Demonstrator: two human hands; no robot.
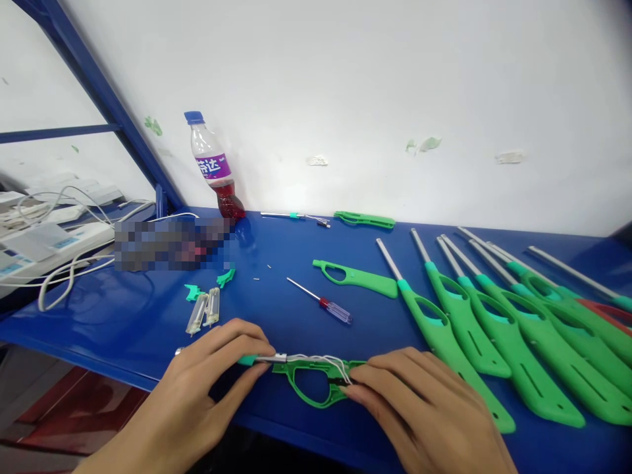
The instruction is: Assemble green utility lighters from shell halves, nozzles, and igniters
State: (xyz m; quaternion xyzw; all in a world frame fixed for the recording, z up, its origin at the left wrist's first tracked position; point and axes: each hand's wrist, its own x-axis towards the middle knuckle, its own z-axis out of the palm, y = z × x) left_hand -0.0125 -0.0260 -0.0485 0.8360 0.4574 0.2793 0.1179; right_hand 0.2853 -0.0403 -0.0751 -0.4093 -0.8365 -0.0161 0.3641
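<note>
My left hand [222,375] is closed in a pinch on a lighter nozzle, a metal tube [277,358] with a teal collar [247,360]. White wires [320,359] run from the tube's end towards my right hand. Under the wires is a green lighter handle half [301,395], its inside facing up and its trigger loop towards me. My right hand [419,401] is closed round the handle's right end, fingertips at the wires and a small black part [338,381]; my fingers hide the rest of that end. A screwdriver [336,311] with a clear purple handle lies beyond both hands.
Several green lighters [518,336] lie at the right, near my right hand. Green handle halves [363,279] and another nozzle [281,215] lie farther back. Clear fuel tanks [205,309] and teal triggers [193,293] are left. A drink bottle [212,164] leans against the wall.
</note>
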